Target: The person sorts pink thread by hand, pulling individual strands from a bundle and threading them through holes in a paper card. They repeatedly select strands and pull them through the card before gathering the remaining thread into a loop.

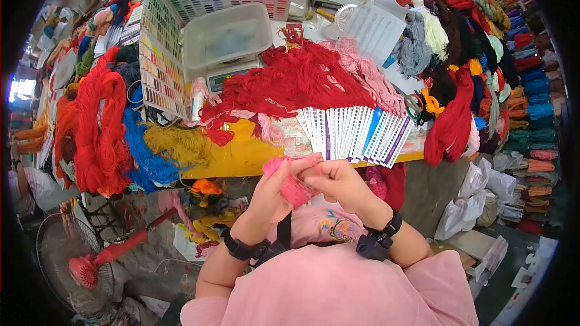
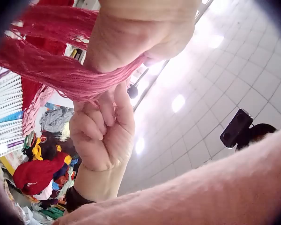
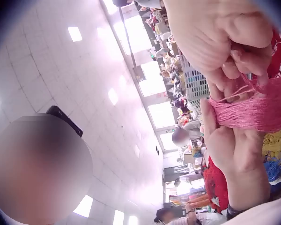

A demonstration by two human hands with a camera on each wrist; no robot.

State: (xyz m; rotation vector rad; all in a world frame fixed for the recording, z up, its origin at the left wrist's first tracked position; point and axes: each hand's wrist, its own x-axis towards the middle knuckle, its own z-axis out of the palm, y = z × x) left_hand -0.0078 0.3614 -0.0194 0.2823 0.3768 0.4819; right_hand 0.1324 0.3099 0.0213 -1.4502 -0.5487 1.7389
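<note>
1. Skein of bright pink yarn, soft and looped (image 1: 295, 194): held up between both hands, before the person's chest, near the front edge of the yellow-covered worktop (image 1: 235, 166).
2. Long axis of skein: slanted from upper left to lower right in the head view; in the left wrist view, spread broad toward the left edge and gathered narrow at the left hand (image 1: 270, 196).
3. Left hand: skein gripped, yarn laid across the fingers.
4. Right hand (image 1: 344, 186): fingers curled, thin strands of the skein pinched.
5. Beyond the hands, on the worktop: fanned white dotted card strips (image 1: 344, 136); behind these, heaped red yarn (image 1: 302, 78).
</note>
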